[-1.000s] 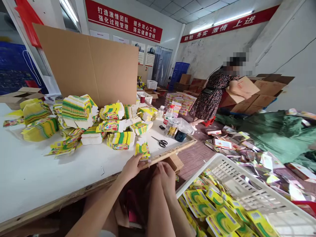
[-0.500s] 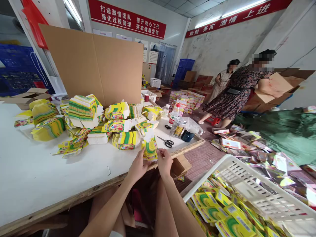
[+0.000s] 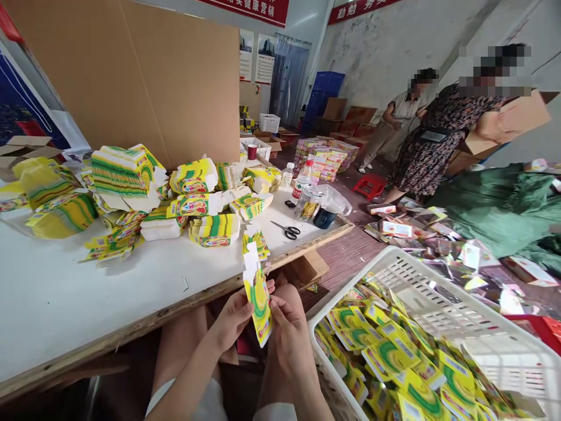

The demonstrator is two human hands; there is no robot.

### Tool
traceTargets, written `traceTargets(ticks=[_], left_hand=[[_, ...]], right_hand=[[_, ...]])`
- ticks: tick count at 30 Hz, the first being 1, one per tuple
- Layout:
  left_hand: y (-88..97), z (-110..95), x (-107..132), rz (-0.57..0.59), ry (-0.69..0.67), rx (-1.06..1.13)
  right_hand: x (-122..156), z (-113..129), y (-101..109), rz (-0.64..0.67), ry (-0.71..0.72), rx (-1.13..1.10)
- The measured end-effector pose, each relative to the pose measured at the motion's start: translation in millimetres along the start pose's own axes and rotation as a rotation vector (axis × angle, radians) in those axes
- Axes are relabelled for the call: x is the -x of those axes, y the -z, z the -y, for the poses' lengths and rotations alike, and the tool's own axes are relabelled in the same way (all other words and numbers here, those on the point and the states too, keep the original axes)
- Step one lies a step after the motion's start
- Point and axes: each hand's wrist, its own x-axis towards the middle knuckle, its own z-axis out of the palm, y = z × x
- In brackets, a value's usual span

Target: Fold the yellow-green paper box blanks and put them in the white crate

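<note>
Above my lap, just off the table's front edge, I hold a yellow and green carton (image 3: 259, 301) upright, with its white end flaps pointing up. My left hand (image 3: 234, 318) is closed round its left side. The fingers of my right hand (image 3: 286, 321) pinch its right edge. Behind it, a few similar flat cartons (image 3: 258, 244) lie at the table edge. Further left, stacks of flat yellow cartons (image 3: 125, 175) cover the back of the white table (image 3: 109, 304). To my right, a white plastic basket (image 3: 390, 257) holds many yellow cartons.
Black-handled scissors (image 3: 290, 232), a bottle with a red cap (image 3: 303, 178), a jar (image 3: 309, 202) and a dark mug (image 3: 324, 216) stand on the table's right end. Two people are beyond, one with a cardboard box (image 3: 521, 120). Loose packaging (image 3: 438, 245) litters the floor.
Both hands have drawn back from the table edge toward my lap with a carton between them. The view has tilted down and turned right.
</note>
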Motion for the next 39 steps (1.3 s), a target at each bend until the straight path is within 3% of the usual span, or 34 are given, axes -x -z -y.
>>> traceTargets(ticks=[5, 10, 13, 16, 19, 21, 25, 30, 34, 39], left_hand=[[-9.9, -7.7, 5.3, -0.046, -0.017, -0.056], [-16.1, 0.5, 7.3, -0.241, 0.038, -0.130], [-20.5, 8.1, 5.6, -0.316, 0.052, -0.159], [-24.7, 11.4, 6.1, -0.384, -0.004, -0.213], [-25.9, 9.9, 12.0, -0.437, -0.095, -0.297], [-25.7, 6.1, 17.9, -0.375, -0.086, -0.333], [-27.0, -6.4, 28.5, -0.154, 0.054, -0.341], [-34.3, -15.0, 34.7, -0.040, 0.195, -0.241], [-39.8, -13.6, 36.0, -0.021, 0.222, -0.207], [-37.9, -14.5, 35.7, -0.033, 0.243, -0.221]], right_hand=[[15.0, 9.4, 1.6, 0.004, -0.015, -0.025], [27.2, 3.6, 7.6, 0.004, 0.006, 0.074], [29.3, -0.2, 10.0, -0.065, 0.064, 0.130], [30.8, 0.7, 11.7, -0.143, 0.162, 0.241], [31.2, 6.9, 16.0, -0.097, 0.199, 0.352], [30.1, 13.3, 21.0, -0.024, 0.213, 0.383], [26.5, 30.9, 32.7, 0.101, 0.273, 0.377], [24.6, 52.5, 39.1, 0.218, 0.235, 0.465], [23.7, 52.5, 36.9, 0.195, 0.310, 0.516], [22.2, 44.0, 35.9, 0.080, 0.371, 0.414]])
